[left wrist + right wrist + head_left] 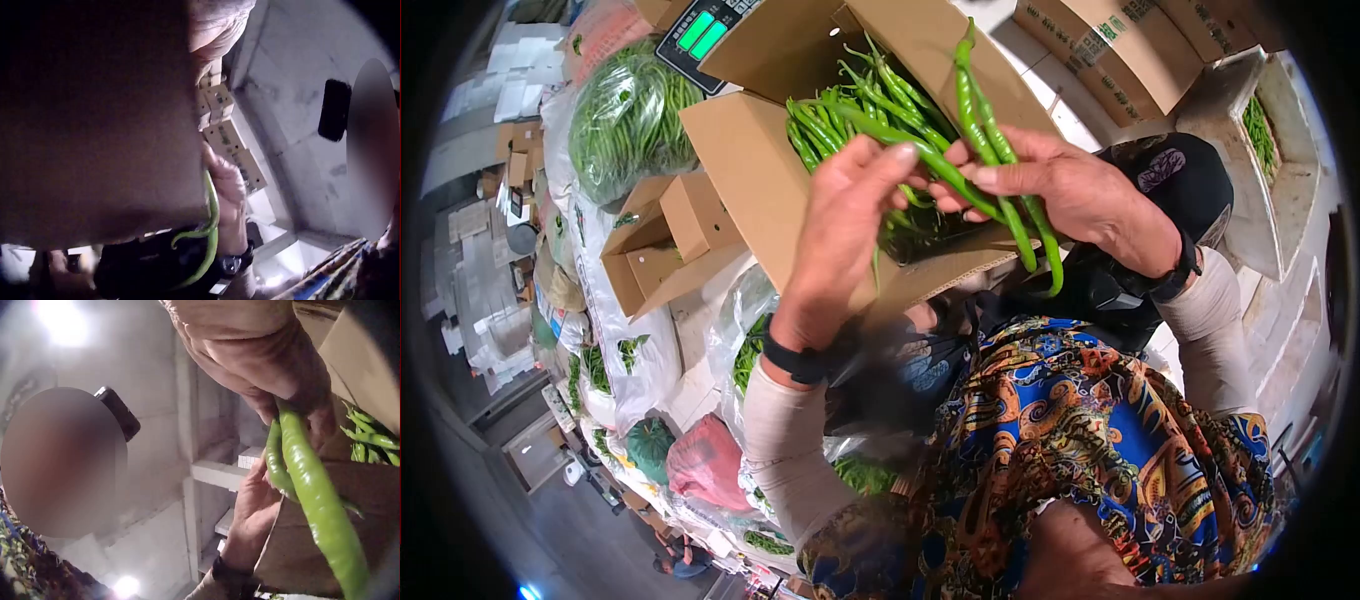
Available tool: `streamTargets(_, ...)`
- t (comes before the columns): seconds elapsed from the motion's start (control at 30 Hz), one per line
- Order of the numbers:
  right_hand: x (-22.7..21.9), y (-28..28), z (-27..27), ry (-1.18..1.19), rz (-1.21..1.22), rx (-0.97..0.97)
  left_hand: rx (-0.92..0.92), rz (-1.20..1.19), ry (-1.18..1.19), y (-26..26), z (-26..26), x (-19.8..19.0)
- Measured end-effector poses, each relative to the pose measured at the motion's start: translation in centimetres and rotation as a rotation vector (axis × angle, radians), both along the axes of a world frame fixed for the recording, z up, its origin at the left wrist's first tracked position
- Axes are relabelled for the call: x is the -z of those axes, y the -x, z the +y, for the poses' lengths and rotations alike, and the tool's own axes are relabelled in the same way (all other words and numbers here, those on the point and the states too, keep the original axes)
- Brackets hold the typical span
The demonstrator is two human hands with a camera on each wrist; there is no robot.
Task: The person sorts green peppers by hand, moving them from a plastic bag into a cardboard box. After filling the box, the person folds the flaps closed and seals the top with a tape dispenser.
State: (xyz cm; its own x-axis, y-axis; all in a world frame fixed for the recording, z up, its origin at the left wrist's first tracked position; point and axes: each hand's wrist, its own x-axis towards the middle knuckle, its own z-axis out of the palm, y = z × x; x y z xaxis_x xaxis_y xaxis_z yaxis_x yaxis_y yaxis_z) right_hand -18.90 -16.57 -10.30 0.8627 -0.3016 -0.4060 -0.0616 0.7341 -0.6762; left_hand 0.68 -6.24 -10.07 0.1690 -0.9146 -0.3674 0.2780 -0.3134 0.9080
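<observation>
I'm watching from my end: well left of the left hand, a clear bag (630, 130) is bulging with green produce, and a small carton (628, 272) is sitting nearer. The left hand (845, 220) is curling closed, thumb and fingers pinching a single pepper (941, 170), which is slanting from upper left of the thumb down rightward, crossing behind the other two. A large carton (735, 175) of peppers is lying beneath both hands. The right hand (1065, 185) is pinching two peppers (1002, 149), their long axes running side by side, steeply from above the fingers to below, lower ends angling right. Farther right, a pale crate (1250, 200) is standing.
</observation>
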Motion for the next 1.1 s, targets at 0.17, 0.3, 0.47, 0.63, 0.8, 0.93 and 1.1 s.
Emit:
streamTargets(0.17, -0.4, 0.1, -0.9, 0.123, 0.041, 0.075, -0.148, 0.175, 0.078, -1.4, 0.4, -1.5)
streamTargets(0.3, -0.1, -0.5, 0.1, 0.09, 0.057, -0.073, -0.144, 0.168, 0.117, -0.6, 0.0, -1.0)
streamTargets(0.47, -2.1, -0.2, -0.8, 0.086, 0.057, 0.073, -0.34, -0.121, 0.113, -5.6, 0.7, -2.1)
streamTargets(0.63, -0.8, 0.3, -1.1, 0.033, 0.008, -0.032, -0.249, -0.546, -0.203, -9.3, 1.0, 0.5)
streamTargets(0.8, -1.4, 0.2, -1.1, 0.013, -0.035, -0.003, -0.102, -0.731, -0.389, -9.9, 0.9, 1.9)
streamTargets(0.93, -0.8, 0.2, -1.0, 0.079, -0.015, -0.052, -0.082, -0.852, -0.222, -5.5, -0.1, -0.3)
streamTargets(1.1, -2.1, -0.5, -0.2, 0.108, 0.023, -0.299, 0.065, -0.303, -0.09, -0.3, -0.7, -2.7)
